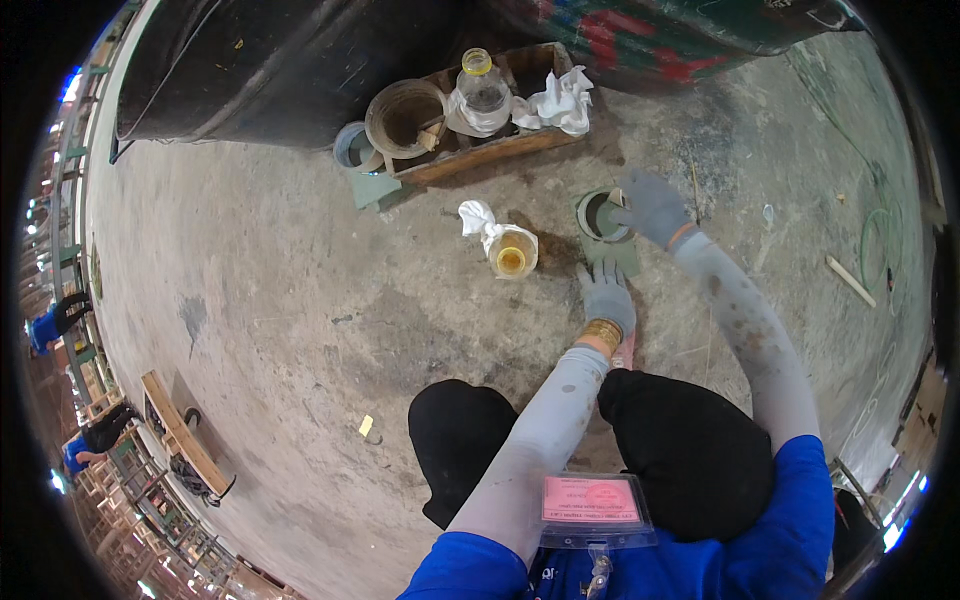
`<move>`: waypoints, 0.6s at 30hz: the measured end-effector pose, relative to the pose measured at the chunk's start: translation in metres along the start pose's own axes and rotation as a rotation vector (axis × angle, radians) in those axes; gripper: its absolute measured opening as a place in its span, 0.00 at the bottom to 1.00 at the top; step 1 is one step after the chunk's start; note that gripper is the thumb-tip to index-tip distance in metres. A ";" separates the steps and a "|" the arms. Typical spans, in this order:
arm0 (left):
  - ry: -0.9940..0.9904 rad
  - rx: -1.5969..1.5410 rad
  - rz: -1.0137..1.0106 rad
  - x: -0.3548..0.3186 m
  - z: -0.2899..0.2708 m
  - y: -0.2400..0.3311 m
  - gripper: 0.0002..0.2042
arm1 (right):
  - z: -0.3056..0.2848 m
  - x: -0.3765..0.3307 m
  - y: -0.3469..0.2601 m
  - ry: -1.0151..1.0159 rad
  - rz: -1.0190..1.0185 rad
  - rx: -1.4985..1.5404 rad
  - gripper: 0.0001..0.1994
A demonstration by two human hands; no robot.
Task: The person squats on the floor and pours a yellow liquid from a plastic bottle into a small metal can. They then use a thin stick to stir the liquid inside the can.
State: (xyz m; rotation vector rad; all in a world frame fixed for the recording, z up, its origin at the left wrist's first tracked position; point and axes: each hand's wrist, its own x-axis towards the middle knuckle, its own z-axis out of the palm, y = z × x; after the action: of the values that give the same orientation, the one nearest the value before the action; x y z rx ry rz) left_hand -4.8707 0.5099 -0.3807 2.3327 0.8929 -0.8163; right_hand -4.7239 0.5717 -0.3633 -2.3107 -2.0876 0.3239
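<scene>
A round grey container [606, 215] stands on a green sheet [622, 258] on the concrete floor. My right hand [655, 207], in a grey glove, reaches to the container's right rim with its fingers bent together. A small pale piece shows by its fingertips, too little of it to name. My left hand [606, 298], gloved too, lies flat with fingers stretched at the sheet's near edge, just below the container. To the left stands a clear bottle [512, 256] with yellowish liquid in its neck, a white cloth [477, 216] tied round it.
Farther off, a wooden crate [490, 155] holds a clear bottle with a yellow rim [484, 95], a white cloth [562, 100] and a round tub [405, 118]. A smaller pot [353, 147] stands beside it. Large dark drums [270, 75] rise behind. A pale stick [850, 281] lies at right.
</scene>
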 end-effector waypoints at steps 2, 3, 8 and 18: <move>0.011 0.017 0.021 0.001 -0.004 0.006 0.30 | 0.008 0.003 0.010 0.016 -0.099 -0.036 0.10; 0.004 0.037 0.022 0.001 -0.001 0.004 0.30 | 0.015 0.003 0.008 0.015 -0.153 -0.034 0.09; 0.025 0.030 0.000 -0.001 0.008 -0.005 0.29 | 0.017 -0.001 0.007 0.194 -0.181 0.290 0.07; 0.015 0.053 0.007 -0.004 0.007 -0.007 0.29 | 0.010 -0.015 -0.005 0.218 0.094 0.718 0.11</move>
State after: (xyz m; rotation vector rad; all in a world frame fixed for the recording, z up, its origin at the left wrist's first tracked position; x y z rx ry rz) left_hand -4.8804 0.5080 -0.3840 2.3896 0.8785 -0.8295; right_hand -4.7313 0.5565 -0.3700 -1.8981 -1.4358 0.6574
